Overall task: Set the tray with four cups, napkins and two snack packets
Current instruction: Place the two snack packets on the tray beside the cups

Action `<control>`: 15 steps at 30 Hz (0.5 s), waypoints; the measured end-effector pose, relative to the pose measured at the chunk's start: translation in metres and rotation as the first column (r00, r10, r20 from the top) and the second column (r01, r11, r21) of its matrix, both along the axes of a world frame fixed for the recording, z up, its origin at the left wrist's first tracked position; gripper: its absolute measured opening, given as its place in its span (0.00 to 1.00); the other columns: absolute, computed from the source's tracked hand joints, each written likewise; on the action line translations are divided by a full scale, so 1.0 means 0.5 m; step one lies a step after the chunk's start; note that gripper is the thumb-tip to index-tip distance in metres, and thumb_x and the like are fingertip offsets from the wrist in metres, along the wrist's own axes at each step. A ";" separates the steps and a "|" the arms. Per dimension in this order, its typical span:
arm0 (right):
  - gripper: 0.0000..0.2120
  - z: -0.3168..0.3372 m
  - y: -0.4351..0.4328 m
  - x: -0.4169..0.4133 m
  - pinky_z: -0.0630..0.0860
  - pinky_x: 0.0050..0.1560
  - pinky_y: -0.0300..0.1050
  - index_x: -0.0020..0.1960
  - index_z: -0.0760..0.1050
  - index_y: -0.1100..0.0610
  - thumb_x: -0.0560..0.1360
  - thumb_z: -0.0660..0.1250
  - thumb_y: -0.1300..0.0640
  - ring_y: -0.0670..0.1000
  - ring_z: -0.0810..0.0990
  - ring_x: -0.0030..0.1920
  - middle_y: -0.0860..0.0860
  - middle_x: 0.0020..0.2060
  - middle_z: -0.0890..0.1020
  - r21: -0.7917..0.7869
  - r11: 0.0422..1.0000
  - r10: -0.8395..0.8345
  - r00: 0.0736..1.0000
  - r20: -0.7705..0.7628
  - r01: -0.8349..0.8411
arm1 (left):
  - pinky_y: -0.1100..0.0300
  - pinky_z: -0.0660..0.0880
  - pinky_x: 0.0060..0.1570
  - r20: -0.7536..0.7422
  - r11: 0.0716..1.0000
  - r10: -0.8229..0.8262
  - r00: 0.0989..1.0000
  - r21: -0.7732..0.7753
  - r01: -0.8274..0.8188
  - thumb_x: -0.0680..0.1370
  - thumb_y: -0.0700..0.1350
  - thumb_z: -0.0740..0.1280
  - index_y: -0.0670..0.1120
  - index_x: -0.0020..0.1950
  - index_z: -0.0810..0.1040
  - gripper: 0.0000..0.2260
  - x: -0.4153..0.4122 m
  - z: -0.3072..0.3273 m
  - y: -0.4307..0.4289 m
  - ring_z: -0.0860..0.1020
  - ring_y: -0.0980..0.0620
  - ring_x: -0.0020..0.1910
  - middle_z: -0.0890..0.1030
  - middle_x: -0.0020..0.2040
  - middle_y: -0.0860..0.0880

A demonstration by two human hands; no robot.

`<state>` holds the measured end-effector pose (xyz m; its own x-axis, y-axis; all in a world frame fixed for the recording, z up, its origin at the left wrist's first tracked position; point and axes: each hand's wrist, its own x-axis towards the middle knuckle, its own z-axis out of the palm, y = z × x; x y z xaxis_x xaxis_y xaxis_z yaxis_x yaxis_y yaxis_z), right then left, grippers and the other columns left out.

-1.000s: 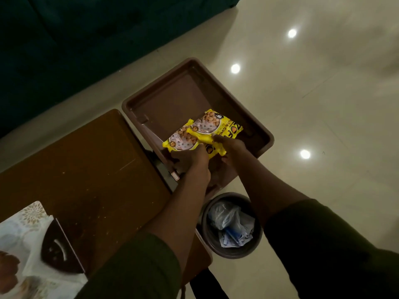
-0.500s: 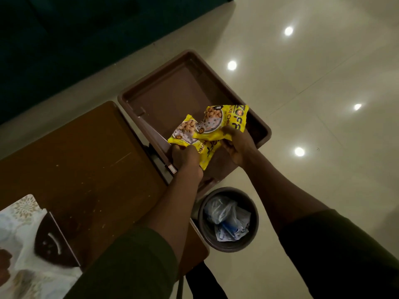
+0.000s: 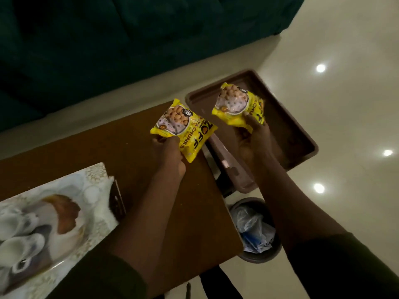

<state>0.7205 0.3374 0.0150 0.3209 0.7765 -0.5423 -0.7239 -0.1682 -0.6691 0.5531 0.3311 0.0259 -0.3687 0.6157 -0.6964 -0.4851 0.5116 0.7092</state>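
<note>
Got a crinkly yellow snack packet (image 3: 185,127) pinched in my left hand (image 3: 170,152) over the brown wooden table (image 3: 86,152). My right hand (image 3: 251,137) pinches the second yellow packet (image 3: 236,105) above the empty brown plastic tray (image 3: 298,134). That tray looks like it overhangs the table edge, so dropping stuff in carelessly could tip it.

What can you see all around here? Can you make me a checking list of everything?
Surface: brown wooden table, mostly bare at its middle.
Job's things: two yellow snack packets, one in the left hand over the table, one in the right hand over the brown tray; tray otherwise bare. No cups or napkins clearly seen.
Clutter: patterned board at the table's left end; blurred things on it.
Fingers: each hand's fingers closed on its packet.
Cables: nothing seen.
Surroundings: bin with plastic rubbish beside the table; shiny pale floor; dark green sofa.
</note>
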 end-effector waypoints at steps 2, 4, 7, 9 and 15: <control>0.23 0.017 -0.003 -0.064 0.82 0.40 0.45 0.70 0.65 0.66 0.76 0.63 0.67 0.57 0.83 0.51 0.64 0.62 0.76 0.059 0.992 0.111 0.994 -0.020 -0.109 | 0.47 0.79 0.49 -0.023 1.000 0.002 1.000 0.019 -0.002 0.75 0.30 0.61 0.47 0.65 0.72 0.21 -0.056 0.016 -0.018 0.80 0.41 0.54 0.80 0.57 0.43; 0.25 0.032 -0.007 -0.140 0.82 0.45 0.47 0.72 0.63 0.64 0.76 0.62 0.67 0.60 0.78 0.57 0.64 0.66 0.74 0.086 0.978 0.194 0.981 -0.018 -0.192 | 0.46 0.79 0.47 -0.071 0.999 0.004 0.998 0.039 -0.001 0.75 0.33 0.63 0.50 0.58 0.75 0.17 -0.137 0.036 -0.041 0.80 0.41 0.52 0.81 0.52 0.46; 0.23 0.076 -0.010 -0.247 0.77 0.46 0.46 0.69 0.68 0.61 0.75 0.65 0.64 0.55 0.79 0.51 0.59 0.57 0.79 0.077 0.945 0.316 0.948 0.045 -0.318 | 0.38 0.78 0.56 -0.112 0.998 0.030 0.993 0.067 -0.023 0.75 0.36 0.65 0.50 0.65 0.74 0.20 -0.261 0.062 -0.073 0.79 0.39 0.58 0.80 0.59 0.44; 0.19 0.101 -0.018 -0.318 0.76 0.50 0.45 0.66 0.71 0.60 0.76 0.65 0.62 0.52 0.82 0.49 0.56 0.54 0.82 0.079 0.912 0.397 0.915 0.077 -0.402 | 0.43 0.78 0.52 -0.124 0.994 0.067 0.990 0.094 -0.055 0.74 0.37 0.65 0.49 0.67 0.73 0.21 -0.350 0.076 -0.099 0.79 0.42 0.54 0.80 0.58 0.45; 0.24 0.171 -0.071 -0.532 0.74 0.61 0.49 0.74 0.63 0.60 0.82 0.54 0.50 0.59 0.74 0.67 0.60 0.71 0.71 0.135 0.783 0.614 0.789 -0.010 -0.607 | 0.45 0.78 0.44 -0.117 0.969 0.188 0.975 0.181 -0.165 0.73 0.38 0.66 0.52 0.48 0.79 0.09 -0.603 0.123 -0.196 0.80 0.46 0.43 0.82 0.45 0.47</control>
